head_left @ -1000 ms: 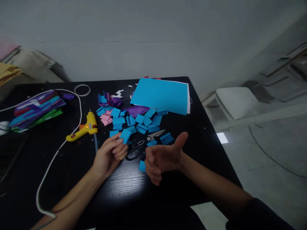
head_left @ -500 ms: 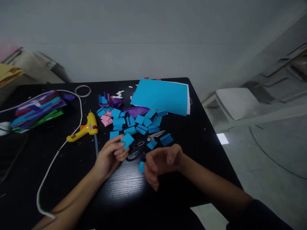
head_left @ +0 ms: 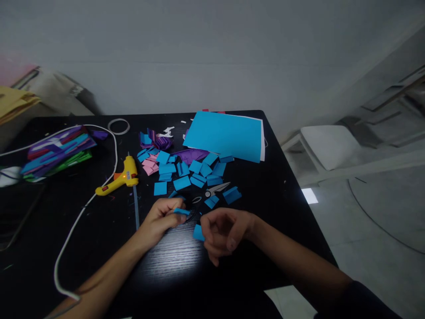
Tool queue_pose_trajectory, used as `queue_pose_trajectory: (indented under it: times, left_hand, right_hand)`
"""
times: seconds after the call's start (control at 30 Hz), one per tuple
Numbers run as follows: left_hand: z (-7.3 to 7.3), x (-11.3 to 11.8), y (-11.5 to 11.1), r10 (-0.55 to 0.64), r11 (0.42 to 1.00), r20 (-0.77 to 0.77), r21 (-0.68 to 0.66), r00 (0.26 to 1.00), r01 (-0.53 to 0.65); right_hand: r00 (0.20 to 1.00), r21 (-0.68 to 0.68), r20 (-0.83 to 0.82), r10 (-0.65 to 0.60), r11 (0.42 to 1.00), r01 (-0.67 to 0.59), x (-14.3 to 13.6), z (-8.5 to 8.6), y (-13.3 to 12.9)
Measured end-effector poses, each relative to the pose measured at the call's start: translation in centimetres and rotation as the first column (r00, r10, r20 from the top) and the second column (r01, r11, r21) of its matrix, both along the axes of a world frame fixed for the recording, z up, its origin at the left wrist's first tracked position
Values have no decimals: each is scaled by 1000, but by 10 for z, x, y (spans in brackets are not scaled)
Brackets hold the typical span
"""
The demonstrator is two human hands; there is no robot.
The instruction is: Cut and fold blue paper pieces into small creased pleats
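My left hand (head_left: 166, 218) pinches a small folded piece of blue paper (head_left: 182, 212) between thumb and fingers, its thin edge toward me. To the right, my right hand (head_left: 223, 234) hovers with loosely curled fingers and nothing visible in them. Partly behind its fingertips lies another blue paper piece (head_left: 198, 232). Beyond both hands a pair of scissors (head_left: 212, 191) rests with its blades pointing right; my left hand partly covers its black handles. Many small folded blue pieces (head_left: 182, 183) are spread behind the scissors.
A yellow glue gun (head_left: 128, 173) with its light on lies left, its white cord (head_left: 71, 228) looping across the black table (head_left: 265, 212). Blue sheets (head_left: 229, 135), pink pieces (head_left: 151, 165), purple strips (head_left: 158, 139) and a tape ring (head_left: 118, 126) sit farther back. A white stool (head_left: 328, 144) stands right.
My left hand has turned, tipping the blue paper piece from face-on to edge-on and lowering it slightly. The fingers of my right hand have curled in more.
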State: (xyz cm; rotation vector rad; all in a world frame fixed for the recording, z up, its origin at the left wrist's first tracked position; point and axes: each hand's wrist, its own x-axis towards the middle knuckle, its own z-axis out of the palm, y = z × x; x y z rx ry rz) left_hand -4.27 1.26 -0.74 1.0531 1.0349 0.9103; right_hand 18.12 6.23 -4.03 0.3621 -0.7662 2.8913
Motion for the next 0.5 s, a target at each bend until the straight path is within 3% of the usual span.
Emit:
queue_pose_trajectory:
  times: [0.27, 0.37, 0.43, 0.5]
  left_hand:
    - [2, 3, 1, 51, 998, -18, 30, 999, -51]
    - [3, 0, 2, 189, 981, 7, 44, 982, -189]
    - [5, -3, 5, 396, 915, 44, 69, 917, -399]
    - [10, -9, 11, 621, 771, 94, 112, 779, -628]
  right_hand:
    - [998, 17, 64, -8, 1000, 7, 4, 7, 1]
    - [995, 4, 96, -4, 1000, 4, 3, 7, 0]
    - [994, -7, 112, -8, 1000, 9, 3, 7, 0]
    - [992, -17, 129, -16, 1000, 19, 2, 6, 0]
